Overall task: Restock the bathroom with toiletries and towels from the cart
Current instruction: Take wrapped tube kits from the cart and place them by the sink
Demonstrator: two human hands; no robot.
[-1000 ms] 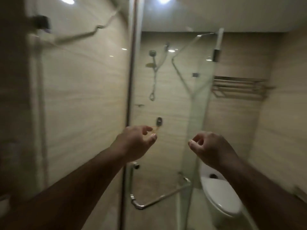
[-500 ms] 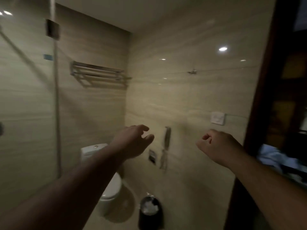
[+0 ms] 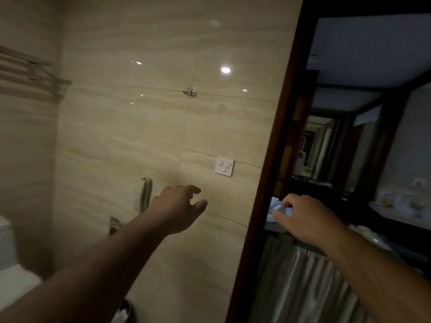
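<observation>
My left hand hovers in front of the beige tiled wall with its fingers loosely spread, holding nothing. My right hand is raised in front of the dark doorway with its fingers loosely curled and empty. Just behind its fingertips lies a pale blue and white crumpled bundle on the cart outside the door; the hand is not touching it as far as I can tell. The cart has a grey curtained side. An empty metal towel rack hangs on the wall at the far left.
A dark wooden door frame divides the bathroom from the corridor. On the wall are a hook, a white switch plate and a wall phone. The toilet sits lower left, a black bin at the bottom.
My view has swung right, from the shower glass past the toilet and rack to the doorway and cart. Both hands stayed raised and empty; the left fingers have spread a little.
</observation>
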